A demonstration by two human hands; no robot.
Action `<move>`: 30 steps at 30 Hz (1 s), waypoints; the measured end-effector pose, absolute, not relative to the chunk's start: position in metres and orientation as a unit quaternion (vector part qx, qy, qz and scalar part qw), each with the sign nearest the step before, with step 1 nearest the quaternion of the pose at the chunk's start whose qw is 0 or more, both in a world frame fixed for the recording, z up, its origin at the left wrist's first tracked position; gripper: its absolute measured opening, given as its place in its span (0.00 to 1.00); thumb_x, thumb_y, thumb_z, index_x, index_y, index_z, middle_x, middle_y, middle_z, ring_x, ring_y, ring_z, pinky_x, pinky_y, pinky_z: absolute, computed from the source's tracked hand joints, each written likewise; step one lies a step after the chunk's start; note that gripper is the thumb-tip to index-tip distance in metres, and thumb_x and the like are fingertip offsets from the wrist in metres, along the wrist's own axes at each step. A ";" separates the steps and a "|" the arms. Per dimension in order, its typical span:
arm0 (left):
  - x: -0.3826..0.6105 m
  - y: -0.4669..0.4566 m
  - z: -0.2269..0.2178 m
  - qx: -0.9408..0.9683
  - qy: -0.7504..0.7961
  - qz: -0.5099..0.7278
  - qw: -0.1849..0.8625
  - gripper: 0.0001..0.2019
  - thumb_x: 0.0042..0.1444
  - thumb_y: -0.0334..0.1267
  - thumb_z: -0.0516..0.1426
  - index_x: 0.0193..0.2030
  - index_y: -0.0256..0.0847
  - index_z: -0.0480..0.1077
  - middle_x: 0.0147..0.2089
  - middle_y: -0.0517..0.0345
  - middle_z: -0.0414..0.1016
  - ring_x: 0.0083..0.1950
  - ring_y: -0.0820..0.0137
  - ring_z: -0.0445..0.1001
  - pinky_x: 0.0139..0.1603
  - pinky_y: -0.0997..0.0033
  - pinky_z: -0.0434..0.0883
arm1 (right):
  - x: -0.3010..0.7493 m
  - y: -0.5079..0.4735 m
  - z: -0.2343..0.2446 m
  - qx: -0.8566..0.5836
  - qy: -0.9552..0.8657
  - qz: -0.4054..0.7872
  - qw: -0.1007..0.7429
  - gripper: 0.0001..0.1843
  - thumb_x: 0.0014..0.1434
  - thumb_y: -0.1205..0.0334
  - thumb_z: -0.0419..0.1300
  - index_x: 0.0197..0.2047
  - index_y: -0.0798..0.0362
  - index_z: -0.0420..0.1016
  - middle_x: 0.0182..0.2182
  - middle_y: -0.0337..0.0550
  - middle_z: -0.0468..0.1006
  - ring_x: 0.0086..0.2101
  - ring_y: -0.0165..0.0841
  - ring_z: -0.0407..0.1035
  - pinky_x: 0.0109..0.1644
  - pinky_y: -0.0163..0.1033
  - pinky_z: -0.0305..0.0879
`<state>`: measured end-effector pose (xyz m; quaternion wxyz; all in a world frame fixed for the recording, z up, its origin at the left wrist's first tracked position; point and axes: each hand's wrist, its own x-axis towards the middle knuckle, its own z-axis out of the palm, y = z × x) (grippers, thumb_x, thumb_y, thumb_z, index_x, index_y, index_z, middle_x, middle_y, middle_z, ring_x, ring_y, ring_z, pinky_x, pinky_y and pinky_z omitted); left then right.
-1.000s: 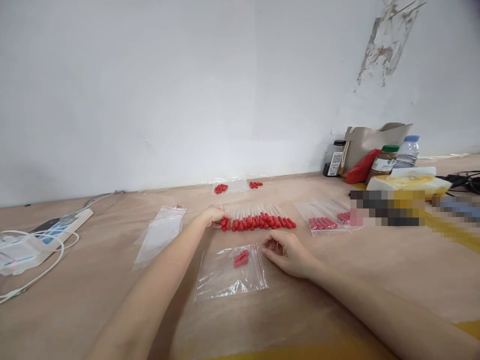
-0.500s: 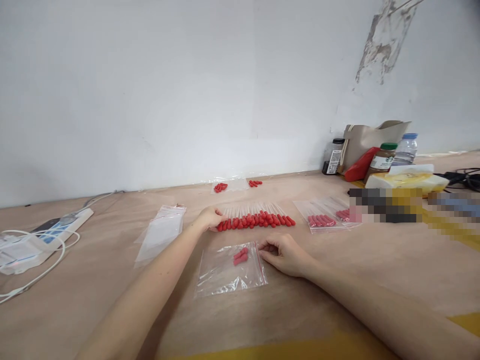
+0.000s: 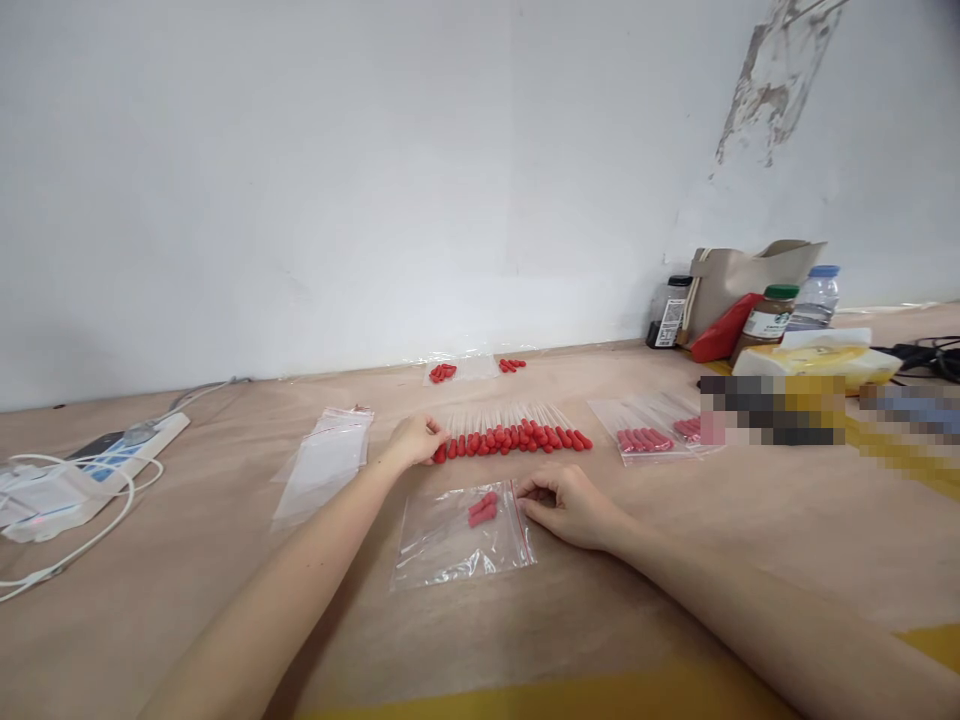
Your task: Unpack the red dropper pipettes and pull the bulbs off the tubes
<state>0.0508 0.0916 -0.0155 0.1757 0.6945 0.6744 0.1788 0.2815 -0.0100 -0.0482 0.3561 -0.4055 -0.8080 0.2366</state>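
Note:
A row of droppers point(image 3: 517, 437) with red bulbs and thin clear tubes lies on the table, bulbs toward me. At its left end, my left hand point(image 3: 417, 440) is closed, fingers pinching the leftmost dropper. Nearer to me lies a clear zip bag point(image 3: 442, 545) with a few red bulbs inside, their tubes hard to see through the plastic. My right hand point(image 3: 566, 507) has thumb and fingers pinched together on the bag's right edge, by the red zip line.
A stack of clear bags point(image 3: 322, 465) lies left, a power strip point(image 3: 142, 455) beyond it. Filled bags point(image 3: 645, 440) lie right; loose red bulbs point(image 3: 442, 373) sit on plastic by the wall. Bottles, a jar point(image 3: 769, 318) and a tissue pack point(image 3: 825, 362) stand back right.
Both hands keep nearly the same place. The left fingers have shifted slightly at the row's end; the bag and my right hand look unchanged.

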 end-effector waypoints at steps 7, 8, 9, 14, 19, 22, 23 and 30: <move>0.050 -0.001 -0.016 0.854 0.462 0.215 0.104 0.13 0.59 0.43 0.46 0.43 0.43 0.67 0.46 0.54 0.70 0.47 0.67 0.69 0.49 0.68 0.65 | 0.281 -0.010 -0.048 -0.397 -0.807 0.255 0.356 0.09 0.50 0.66 0.56 0.33 0.53 0.76 0.27 0.40 0.77 0.27 0.29 0.68 0.31 0.32 0.62; 0.050 -0.013 -0.019 0.869 0.431 0.211 0.119 0.14 0.59 0.43 0.46 0.46 0.43 0.66 0.49 0.55 0.68 0.49 0.67 0.68 0.51 0.68 0.64 | 0.280 -0.009 -0.048 -0.394 -0.809 0.255 0.354 0.09 0.51 0.65 0.56 0.34 0.52 0.77 0.27 0.39 0.77 0.26 0.28 0.68 0.31 0.31 0.61; 0.049 -0.022 -0.022 0.877 0.414 0.204 0.131 0.15 0.59 0.43 0.46 0.50 0.44 0.64 0.52 0.55 0.67 0.51 0.67 0.66 0.52 0.67 0.63 | 0.279 -0.009 -0.048 -0.391 -0.812 0.253 0.352 0.09 0.51 0.65 0.56 0.34 0.52 0.77 0.26 0.38 0.76 0.26 0.27 0.67 0.30 0.31 0.60; 0.049 -0.034 -0.032 0.880 0.402 0.164 0.194 0.24 0.58 0.45 0.48 0.61 0.47 0.50 0.60 0.57 0.59 0.58 0.66 0.60 0.57 0.65 0.60 | 0.272 -0.008 -0.046 -0.384 -0.836 0.215 0.327 0.10 0.51 0.64 0.57 0.36 0.50 0.77 0.19 0.34 0.70 0.23 0.25 0.61 0.29 0.30 0.55; 0.050 -0.033 -0.033 0.888 0.381 0.146 0.213 0.25 0.58 0.44 0.48 0.62 0.48 0.46 0.62 0.55 0.56 0.59 0.64 0.58 0.58 0.62 0.58 | 0.269 -0.009 -0.047 -0.391 -0.840 0.193 0.323 0.13 0.45 0.55 0.63 0.36 0.49 0.76 0.21 0.34 0.71 0.26 0.27 0.61 0.32 0.32 0.54; 0.050 -0.034 -0.033 0.886 0.382 0.142 0.223 0.26 0.58 0.44 0.48 0.63 0.48 0.45 0.62 0.55 0.55 0.60 0.63 0.58 0.58 0.60 0.58 | 0.266 -0.009 -0.048 -0.395 -0.852 0.177 0.294 0.15 0.41 0.51 0.65 0.33 0.49 0.75 0.23 0.36 0.71 0.29 0.29 0.62 0.35 0.34 0.54; 0.049 -0.034 -0.033 0.885 0.384 0.140 0.224 0.26 0.58 0.45 0.48 0.63 0.48 0.45 0.62 0.55 0.55 0.60 0.63 0.57 0.59 0.59 0.57 | 0.266 -0.009 -0.048 -0.399 -0.853 0.174 0.287 0.15 0.41 0.51 0.66 0.32 0.50 0.75 0.24 0.37 0.71 0.29 0.30 0.62 0.36 0.34 0.54; 0.047 -0.034 -0.031 0.901 0.377 0.106 0.188 0.25 0.59 0.47 0.46 0.62 0.49 0.48 0.64 0.59 0.52 0.64 0.63 0.50 0.63 0.55 0.50 | 0.275 -0.013 -0.044 -0.422 -0.849 0.165 0.273 0.15 0.38 0.52 0.66 0.24 0.54 0.70 0.26 0.39 0.68 0.31 0.31 0.62 0.35 0.35 0.55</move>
